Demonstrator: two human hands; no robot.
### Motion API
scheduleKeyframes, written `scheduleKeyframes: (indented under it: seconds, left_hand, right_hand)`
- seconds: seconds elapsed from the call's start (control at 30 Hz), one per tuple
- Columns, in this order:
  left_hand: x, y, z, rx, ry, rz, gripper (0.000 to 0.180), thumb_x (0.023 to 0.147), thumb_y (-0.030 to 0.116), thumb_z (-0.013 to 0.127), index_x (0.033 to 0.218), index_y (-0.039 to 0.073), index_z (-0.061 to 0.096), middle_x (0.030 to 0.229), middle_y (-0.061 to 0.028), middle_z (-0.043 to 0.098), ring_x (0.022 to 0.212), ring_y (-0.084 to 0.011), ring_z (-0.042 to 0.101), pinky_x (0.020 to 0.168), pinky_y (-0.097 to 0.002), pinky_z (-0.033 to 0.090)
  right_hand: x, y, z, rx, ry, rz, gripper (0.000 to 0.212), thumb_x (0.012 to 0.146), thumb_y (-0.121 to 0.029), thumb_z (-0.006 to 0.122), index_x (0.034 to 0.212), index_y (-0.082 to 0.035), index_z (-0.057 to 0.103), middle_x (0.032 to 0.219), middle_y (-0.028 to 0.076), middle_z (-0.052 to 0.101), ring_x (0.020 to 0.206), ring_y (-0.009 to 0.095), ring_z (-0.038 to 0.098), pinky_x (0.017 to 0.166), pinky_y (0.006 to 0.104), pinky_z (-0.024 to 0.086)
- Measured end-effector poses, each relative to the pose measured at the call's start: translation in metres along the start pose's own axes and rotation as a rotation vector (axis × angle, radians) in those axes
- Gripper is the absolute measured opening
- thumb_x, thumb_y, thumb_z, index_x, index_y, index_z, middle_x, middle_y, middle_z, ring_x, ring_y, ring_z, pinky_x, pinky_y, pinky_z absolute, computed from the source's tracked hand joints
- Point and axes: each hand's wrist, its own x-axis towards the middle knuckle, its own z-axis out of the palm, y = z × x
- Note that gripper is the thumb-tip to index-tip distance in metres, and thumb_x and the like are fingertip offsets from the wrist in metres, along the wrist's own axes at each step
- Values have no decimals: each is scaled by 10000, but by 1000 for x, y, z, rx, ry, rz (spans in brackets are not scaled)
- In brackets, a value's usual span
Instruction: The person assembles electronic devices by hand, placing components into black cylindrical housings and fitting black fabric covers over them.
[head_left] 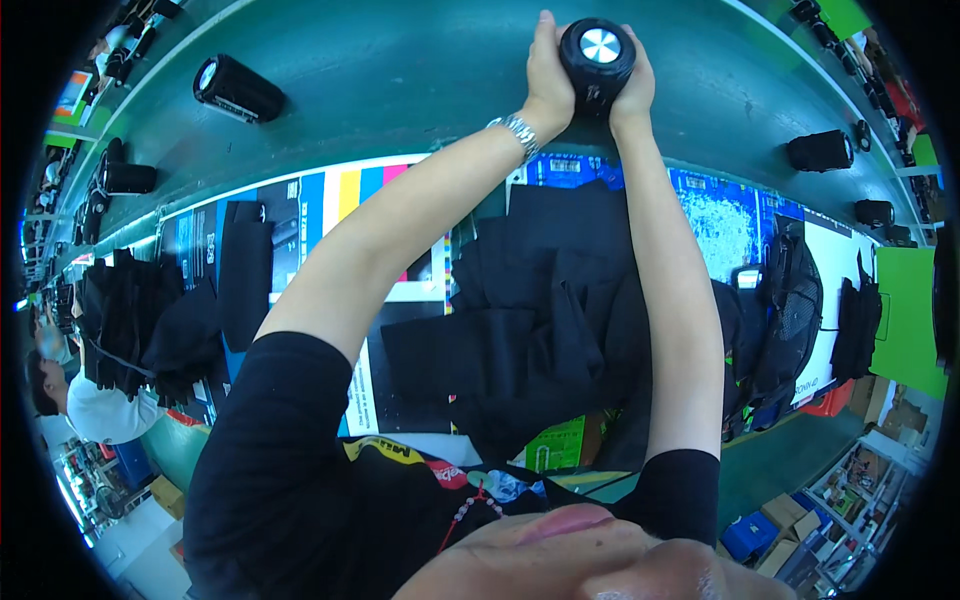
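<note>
A black cylindrical speaker (597,82) with a shiny silver disc on its end stands on the green belt at the far side, its disc end facing up toward me. My left hand (549,82) presses against its left side and my right hand (637,84) wraps its right side, so both are closed on it. Nearer to me, between my forearms, lies a heap of flat black cloth pieces (520,275) on printed cardboard. Another black speaker (240,90) lies on its side on the belt, to the left of my hands.
More black speakers (820,151) lie along the belt (430,85) at right and left. A bundle of black cloth (125,315) sits at the left, a black mesh bag (795,285) at the right. A person in white (105,408) is at the left edge.
</note>
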Motion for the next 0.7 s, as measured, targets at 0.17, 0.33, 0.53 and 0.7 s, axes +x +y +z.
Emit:
scheduleKeyframes:
  seconds: [0.17, 0.33, 0.53, 0.7]
  left_hand:
    - [16, 8, 8, 229, 74, -47, 718, 974, 493, 223, 800, -69, 634, 729, -161, 653, 705, -244, 621, 703, -329, 469]
    - [-3, 57, -19, 655, 30, -207, 476, 970, 357, 383, 1060, -65, 587, 1040, -212, 648, 1007, -329, 603, 873, -394, 445]
    - [-60, 182, -120, 989, -196, 196, 424, 934, 279, 536, 1246, -6, 503, 1163, -153, 606, 1078, -265, 578, 932, -351, 436]
    - [-131, 314, -272, 1609, 274, 397, 465, 828, 304, 694, 1141, -8, 549, 1019, -164, 606, 968, -268, 590, 832, -370, 472]
  right_hand:
    - [1, -3, 5, -159, 105, -208, 383, 993, -270, 402, 1117, 37, 593, 1022, 70, 651, 942, 145, 596, 846, 284, 465]
    - [-13, -15, -12, -275, 395, 28, 640, 986, -504, 305, 995, 53, 621, 956, 154, 652, 917, 226, 618, 809, 330, 471]
    - [-91, -96, -60, -510, 260, -376, 447, 1011, -302, 307, 1026, 68, 557, 1033, 197, 624, 985, 279, 608, 893, 362, 473]
    - [-172, -98, 54, -539, 166, -462, 353, 1002, -245, 370, 1004, 56, 552, 995, 165, 621, 926, 243, 613, 847, 326, 479]
